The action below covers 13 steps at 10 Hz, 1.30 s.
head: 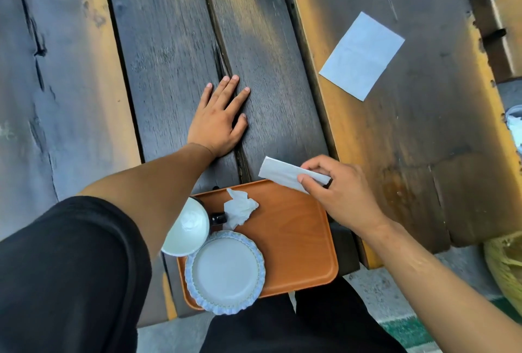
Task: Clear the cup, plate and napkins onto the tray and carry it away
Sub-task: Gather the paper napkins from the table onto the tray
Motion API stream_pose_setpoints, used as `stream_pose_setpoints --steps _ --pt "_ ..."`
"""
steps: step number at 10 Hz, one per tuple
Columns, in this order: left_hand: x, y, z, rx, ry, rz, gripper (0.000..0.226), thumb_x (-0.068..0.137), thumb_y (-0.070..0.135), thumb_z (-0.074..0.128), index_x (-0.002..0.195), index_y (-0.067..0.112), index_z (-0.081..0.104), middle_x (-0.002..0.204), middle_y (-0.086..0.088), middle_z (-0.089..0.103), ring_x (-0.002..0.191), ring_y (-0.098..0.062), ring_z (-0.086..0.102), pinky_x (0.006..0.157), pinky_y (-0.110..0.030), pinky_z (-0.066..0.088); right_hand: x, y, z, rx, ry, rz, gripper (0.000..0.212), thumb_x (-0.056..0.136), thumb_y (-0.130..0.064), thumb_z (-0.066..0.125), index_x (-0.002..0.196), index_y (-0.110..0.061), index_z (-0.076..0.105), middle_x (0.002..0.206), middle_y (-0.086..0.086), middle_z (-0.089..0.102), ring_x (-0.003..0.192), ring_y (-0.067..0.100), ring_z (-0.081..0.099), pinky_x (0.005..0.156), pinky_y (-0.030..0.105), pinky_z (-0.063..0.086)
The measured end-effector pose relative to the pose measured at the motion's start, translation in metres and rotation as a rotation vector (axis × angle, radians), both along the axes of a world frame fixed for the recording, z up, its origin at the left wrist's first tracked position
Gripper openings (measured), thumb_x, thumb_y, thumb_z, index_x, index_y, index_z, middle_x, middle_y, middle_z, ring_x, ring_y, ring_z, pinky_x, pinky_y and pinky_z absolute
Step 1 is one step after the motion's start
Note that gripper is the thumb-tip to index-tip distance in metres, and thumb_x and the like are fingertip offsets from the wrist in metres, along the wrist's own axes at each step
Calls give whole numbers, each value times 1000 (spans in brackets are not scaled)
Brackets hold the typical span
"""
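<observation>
Tray (296,242) loading is mostly done, as we read it; the cup (186,228) sits at the tray's far-left corner, partly behind our left forearm, with the plate (226,270) just beside it on the near side and overhanging the tray's near edge; a crumpled napkin (240,208) lies on the tray close to the cup's dark handle. Our right hand (339,194) hovers over the tray's far-right corner, its fingers (308,183) pinched around a folded napkin (282,173), which juts out past the rim and has not yet been set down; our left hand (217,118) lies flat on the dark wooden tabletop (175,50) beyond the tray, fingers spread and grasping nothing. One flat napkin (363,56) remains well apart on the far right of the tabletop, untouched. So we judge three things are left: dropping the held napkin onto the tray, fetching the flat one, and lifting the tray away; the tray itself rests at the tabletop's near edge, slightly overhanging it.
</observation>
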State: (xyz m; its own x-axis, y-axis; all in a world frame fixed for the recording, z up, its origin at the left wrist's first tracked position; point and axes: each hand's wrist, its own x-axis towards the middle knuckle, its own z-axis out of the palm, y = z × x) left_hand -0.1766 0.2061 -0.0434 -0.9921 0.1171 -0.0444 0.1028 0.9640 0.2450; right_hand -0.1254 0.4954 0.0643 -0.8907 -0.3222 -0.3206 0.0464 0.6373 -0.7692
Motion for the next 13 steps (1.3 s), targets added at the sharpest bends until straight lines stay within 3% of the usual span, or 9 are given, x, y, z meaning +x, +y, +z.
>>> stream_pose_setpoints --steps 1,3,5,6,7,9,10,13 --pt "0 0 1 -4 -10 0 61 101 39 36 159 21 36 169 -11 25 158 -29 20 128 -53 12 14 6 5 -5 -86 56 5 87 -18 76 91 -21 74 72 -19 71 70 -5 64 59 7 40" --pt "1 1 1 -12 -22 6 61 102 40 35 160 22 33 170 -10 22 158 -28 17 129 -52 10 51 25 1 17 -354 238 6 89 -24 75 94 -27 75 88 -22 72 77 -1 66 61 11 44" --pt "2 2 2 -2 -21 18 61 101 39 35 159 21 34 170 -10 22 158 -28 18 129 -51 8 75 31 -18 120 -495 340 5 91 -30 70 94 -32 73 95 -19 72 90 2 66 75 24 53" --pt "2 2 2 6 -18 22 61 101 39 35 159 22 34 170 -9 22 158 -28 17 129 -51 8 80 28 -26 173 -452 325 5 93 -31 67 96 -32 71 94 -18 71 88 4 66 73 26 53" --pt "2 2 2 4 -20 25 60 101 39 35 159 22 34 170 -9 22 159 -27 17 129 -50 8 82 23 -26 219 -378 330 7 95 -32 65 100 -30 70 95 -18 70 86 4 65 68 19 47" --pt "2 2 4 11 -14 22 60 101 39 35 159 22 35 170 -10 23 158 -28 18 129 -51 8 92 16 -27 346 -84 376 16 96 -36 63 104 -23 69 101 -11 67 93 10 63 78 31 55" --pt "2 2 3 13 -13 24 60 101 38 36 159 21 36 170 -10 23 158 -28 18 129 -51 9 101 15 -37 458 132 394 13 88 -32 72 96 -21 72 94 -7 65 92 15 59 77 34 55" --pt "2 2 3 6 -12 21 60 101 38 37 159 21 35 170 -10 23 158 -28 18 129 -51 9 106 15 -47 569 226 308 26 79 -37 81 98 -22 72 97 -3 62 92 19 57 78 37 54"
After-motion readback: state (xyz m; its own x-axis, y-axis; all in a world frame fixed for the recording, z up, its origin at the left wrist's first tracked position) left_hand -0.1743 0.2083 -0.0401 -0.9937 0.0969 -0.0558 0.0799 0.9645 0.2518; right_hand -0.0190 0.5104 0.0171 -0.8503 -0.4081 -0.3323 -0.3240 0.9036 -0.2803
